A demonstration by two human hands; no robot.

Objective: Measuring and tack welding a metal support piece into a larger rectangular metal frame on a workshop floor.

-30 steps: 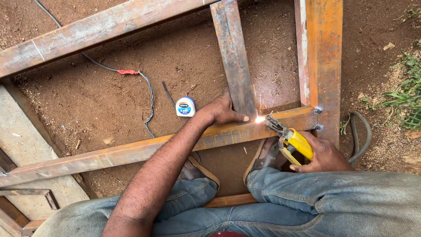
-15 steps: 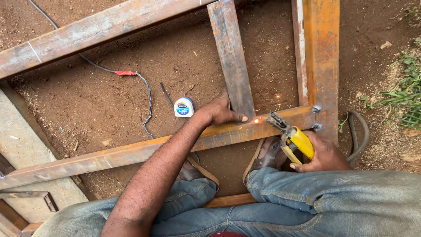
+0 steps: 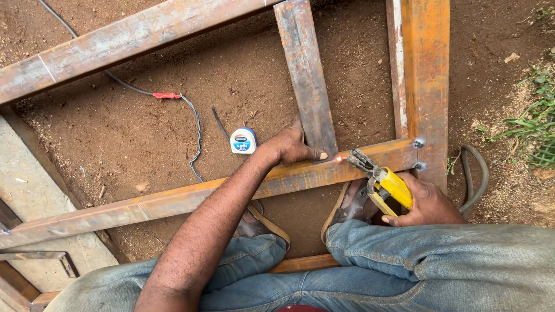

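Bare red-brown dirt ground (image 3: 133, 127), grass (image 3: 535, 124) at rt edge, daylight.

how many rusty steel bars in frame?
4: top bar running diagonally, short upright bar under left hand, right bar, lower crossbar. Others may lie off-frame.

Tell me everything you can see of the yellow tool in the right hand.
The yellow tool is a welding electrode holder: yellow insulated grip, dark metal clamp jaws at the front. The right hand grips its rear, above the knee. It lies tilted, jaws pointing up-left toward the rusty crossbar, where a small orange glow shows at the joint beside the left hand's thumb. Its cable is hidden by the hand.
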